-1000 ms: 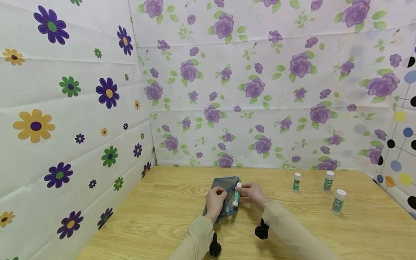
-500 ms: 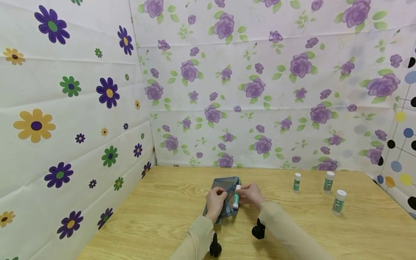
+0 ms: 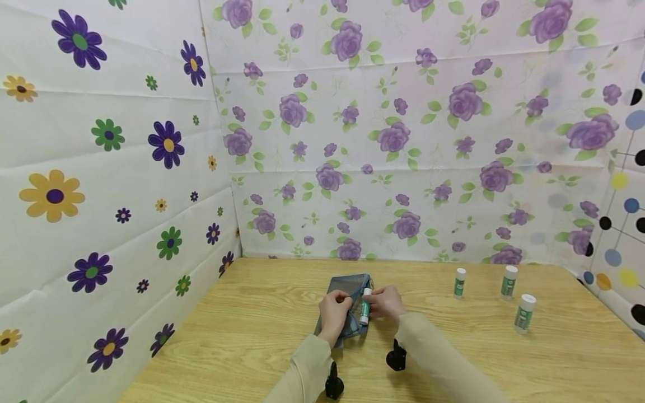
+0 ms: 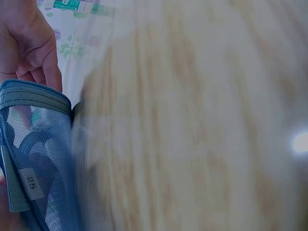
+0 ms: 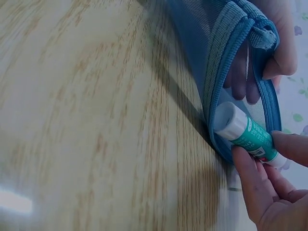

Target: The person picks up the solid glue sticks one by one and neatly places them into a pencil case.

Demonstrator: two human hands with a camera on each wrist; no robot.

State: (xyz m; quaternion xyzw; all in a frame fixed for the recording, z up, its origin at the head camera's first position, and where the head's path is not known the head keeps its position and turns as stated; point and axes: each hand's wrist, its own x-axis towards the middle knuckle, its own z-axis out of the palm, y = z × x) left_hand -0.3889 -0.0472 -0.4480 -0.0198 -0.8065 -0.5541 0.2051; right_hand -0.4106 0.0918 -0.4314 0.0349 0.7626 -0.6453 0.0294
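A blue mesh zip pouch [image 3: 345, 282] lies on the table, its zipped mouth spread apart toward the right. My left hand [image 3: 333, 316] pinches the upper edge of that mouth, with some fingers visible behind the mesh in the right wrist view. Between the thumb and fingers of my right hand [image 3: 387, 302] is a glue stick [image 5: 252, 139] with a green label and white ends. One white end sits inside the pouch opening, while the other end stays near my fingertips. A tag reading 25 [image 4: 31, 184] shows on the pouch in the left wrist view.
Three more glue sticks stand upright on the right of the wooden table [image 3: 242, 336]: a small one [image 3: 459, 283], a thicker one [image 3: 509, 282] and a large one [image 3: 525, 314]. Flowered cloth walls [image 3: 373, 218] border the table at the back and left.
My right hand has shifted slightly left, bringing the glue stick a little lower and closer into the pouch mouth. The left hand and pouch have hardly moved.
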